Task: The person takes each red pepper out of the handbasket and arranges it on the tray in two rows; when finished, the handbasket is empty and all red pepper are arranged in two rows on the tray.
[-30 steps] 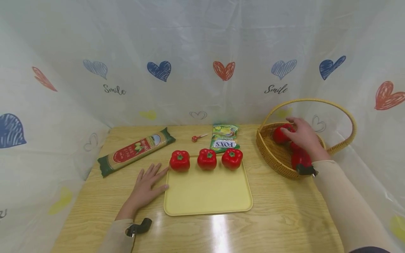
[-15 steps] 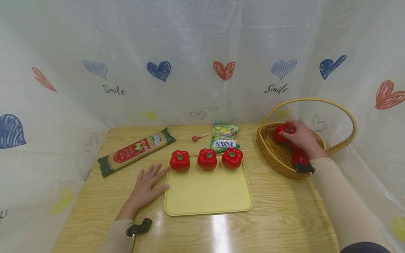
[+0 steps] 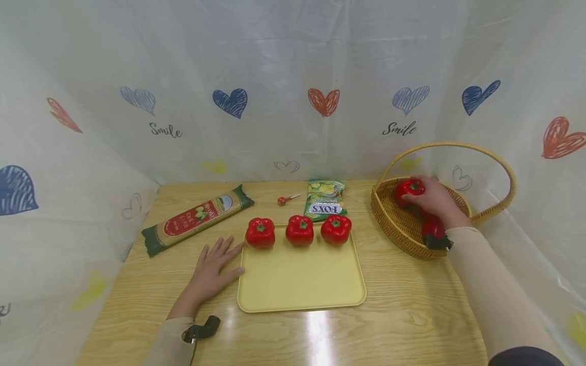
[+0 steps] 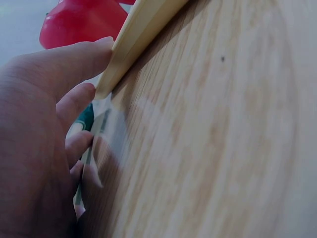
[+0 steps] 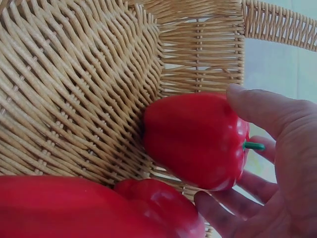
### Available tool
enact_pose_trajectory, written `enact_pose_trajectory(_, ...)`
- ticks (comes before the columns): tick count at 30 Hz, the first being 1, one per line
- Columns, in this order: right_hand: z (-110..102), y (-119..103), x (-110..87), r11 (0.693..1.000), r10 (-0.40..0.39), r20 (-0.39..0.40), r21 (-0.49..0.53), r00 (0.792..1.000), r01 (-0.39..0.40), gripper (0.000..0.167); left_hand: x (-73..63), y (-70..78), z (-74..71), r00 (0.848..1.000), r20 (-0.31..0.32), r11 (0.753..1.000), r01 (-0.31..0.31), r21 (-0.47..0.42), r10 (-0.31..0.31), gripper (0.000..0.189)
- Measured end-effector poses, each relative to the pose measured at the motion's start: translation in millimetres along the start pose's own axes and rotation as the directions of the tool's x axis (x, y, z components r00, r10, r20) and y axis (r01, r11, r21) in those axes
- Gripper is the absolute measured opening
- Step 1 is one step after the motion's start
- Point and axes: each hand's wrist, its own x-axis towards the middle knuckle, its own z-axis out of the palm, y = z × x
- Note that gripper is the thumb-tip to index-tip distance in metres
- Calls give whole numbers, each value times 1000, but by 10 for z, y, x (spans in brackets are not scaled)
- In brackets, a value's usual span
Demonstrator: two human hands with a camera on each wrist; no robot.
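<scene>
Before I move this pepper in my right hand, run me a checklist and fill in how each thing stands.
1. Right grip secured on the pepper: ok, thumb and fingers are on opposite sides of it.
2. Pepper clear of the basket: not ok, it is inside.
3. Pepper's underside free of the wicker: cannot tell, the views don't settle contact.
4. Room on the tray: ok, the three peppers line its far edge and the near part is bare.
5. Left grip at the tray: ok, it touches the left edge.
6. Lift clears the handle: cannot tell, it arches over the basket.
</scene>
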Motion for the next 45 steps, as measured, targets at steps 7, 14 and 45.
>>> enact_pose_trajectory(7,21,-35,5,1000,-7,-4,7,1000,7,79,-8,14,-8,1000,1,1000,6,-9,-6,67)
enact_pose_trajectory(14,13,-34,6,1000,-25,-6,-12,1000,25,74,-3,13,-2,1000,-3,1000,3,-7,-3,67)
enact_pose_trajectory(45,-48,-110,-117,994,-72,-16,-85,997,70,71,-9,6,1,1000,-20,1000,-20,-11,20,67)
